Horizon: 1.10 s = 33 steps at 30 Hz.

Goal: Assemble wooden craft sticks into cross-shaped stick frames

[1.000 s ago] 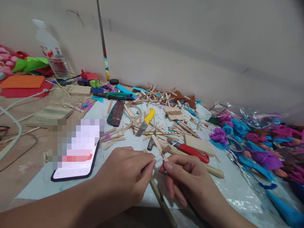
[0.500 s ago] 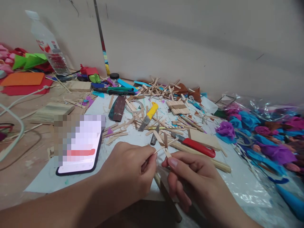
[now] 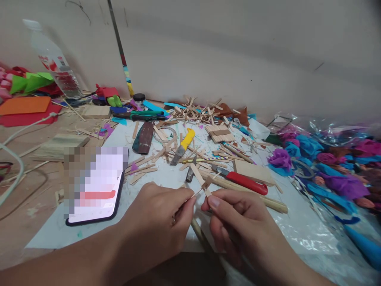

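Note:
My left hand (image 3: 159,222) is closed in a pinch on a thin wooden stick (image 3: 197,193). My right hand (image 3: 238,226) is closed too, its thumb and fingers holding a small piece made of popsicle sticks (image 3: 202,182). The thin stick's tip meets that piece between the two hands. Both hands hover low over a white sheet (image 3: 166,174) strewn with stick offcuts. A red-handled knife (image 3: 241,180) lies just beyond my right hand, and a phone (image 3: 95,190) with a lit screen lies left of my left hand.
A yellow-handled cutter (image 3: 183,146), a panel of glued sticks (image 3: 219,133) and a heap of loose sticks (image 3: 196,113) lie further back. Paper flowers in plastic (image 3: 321,167) fill the right. A plastic bottle (image 3: 52,59), coloured paper (image 3: 25,105) and a white cable (image 3: 14,171) are at the left.
The hands stay pinched together on the sticks, with only small shifts of the stick piece. The view has drifted slightly, so the table's things sit a little differently in the picture.

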Available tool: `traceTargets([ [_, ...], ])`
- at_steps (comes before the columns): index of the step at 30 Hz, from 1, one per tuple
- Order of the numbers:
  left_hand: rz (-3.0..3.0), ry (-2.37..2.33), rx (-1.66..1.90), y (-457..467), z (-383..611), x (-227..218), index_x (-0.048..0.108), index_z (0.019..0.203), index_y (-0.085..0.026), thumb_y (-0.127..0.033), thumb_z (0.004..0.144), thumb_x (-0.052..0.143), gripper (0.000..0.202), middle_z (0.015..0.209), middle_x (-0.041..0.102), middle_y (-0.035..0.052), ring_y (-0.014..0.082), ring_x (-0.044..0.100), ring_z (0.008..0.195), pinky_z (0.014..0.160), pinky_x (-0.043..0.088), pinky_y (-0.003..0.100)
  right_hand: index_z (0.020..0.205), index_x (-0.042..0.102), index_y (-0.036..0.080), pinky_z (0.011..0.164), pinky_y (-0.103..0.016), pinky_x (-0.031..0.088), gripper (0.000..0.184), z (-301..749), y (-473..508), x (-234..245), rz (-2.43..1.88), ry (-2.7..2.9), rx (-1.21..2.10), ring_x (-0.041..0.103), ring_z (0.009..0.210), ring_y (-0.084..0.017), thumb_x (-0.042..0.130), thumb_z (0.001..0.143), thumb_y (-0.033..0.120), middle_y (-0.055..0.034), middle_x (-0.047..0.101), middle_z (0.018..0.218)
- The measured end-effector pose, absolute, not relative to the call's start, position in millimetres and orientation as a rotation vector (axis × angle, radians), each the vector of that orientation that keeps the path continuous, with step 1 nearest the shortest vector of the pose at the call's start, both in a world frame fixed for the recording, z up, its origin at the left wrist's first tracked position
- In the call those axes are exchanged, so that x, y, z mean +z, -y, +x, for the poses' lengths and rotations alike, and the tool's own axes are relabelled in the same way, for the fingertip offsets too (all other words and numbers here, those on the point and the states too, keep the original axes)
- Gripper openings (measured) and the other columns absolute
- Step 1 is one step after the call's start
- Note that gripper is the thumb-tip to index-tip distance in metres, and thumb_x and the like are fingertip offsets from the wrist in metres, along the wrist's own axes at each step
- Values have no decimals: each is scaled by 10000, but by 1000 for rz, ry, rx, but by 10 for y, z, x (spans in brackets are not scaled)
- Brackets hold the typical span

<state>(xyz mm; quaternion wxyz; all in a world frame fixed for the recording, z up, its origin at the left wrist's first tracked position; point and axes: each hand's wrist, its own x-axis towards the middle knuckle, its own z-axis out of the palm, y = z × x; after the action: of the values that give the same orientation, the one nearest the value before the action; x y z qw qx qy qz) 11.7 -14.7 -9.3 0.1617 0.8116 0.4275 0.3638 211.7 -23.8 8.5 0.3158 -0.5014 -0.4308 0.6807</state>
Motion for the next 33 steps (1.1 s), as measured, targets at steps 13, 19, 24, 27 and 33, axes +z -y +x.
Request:
traceTargets([
  [13,2456,-1060,1031,152,86,-88,599,783,-203,-126,1018,514,262,639,576,-43,114,501,553,585,350,271,787,706,186,278,-119,195,322,2151,228,193,-1339,1188,1953,302,259,-29,674,957,459,44,583,420],
  [19,2458,-1139,920,81,68,-61,690,816,-191,-153,1019,521,267,624,641,-28,135,558,555,584,371,284,774,676,195,282,-166,145,399,2096,199,145,-1355,1214,1911,269,271,-44,675,903,572,53,537,409],
  [24,2376,-1201,910,31,36,-57,732,869,-201,-221,1033,524,267,744,755,-7,160,678,648,646,447,287,631,627,185,385,-206,235,508,2183,183,223,-1441,1562,1443,384,428,-78,619,961,571,21,521,495],
  [27,2326,-1226,930,18,22,-65,740,905,-219,-244,1029,549,229,820,793,-15,168,717,701,673,469,293,661,686,190,492,-226,347,406,2245,130,234,-1467,1643,1026,458,529,-111,672,945,479,17,535,545],
  [33,2269,-1212,935,44,21,-50,738,910,-235,-250,1029,540,231,815,793,-32,160,718,698,663,468,282,887,782,212,544,-231,416,212,2262,26,147,-1389,1551,1202,557,629,-142,740,895,420,1,662,706],
])
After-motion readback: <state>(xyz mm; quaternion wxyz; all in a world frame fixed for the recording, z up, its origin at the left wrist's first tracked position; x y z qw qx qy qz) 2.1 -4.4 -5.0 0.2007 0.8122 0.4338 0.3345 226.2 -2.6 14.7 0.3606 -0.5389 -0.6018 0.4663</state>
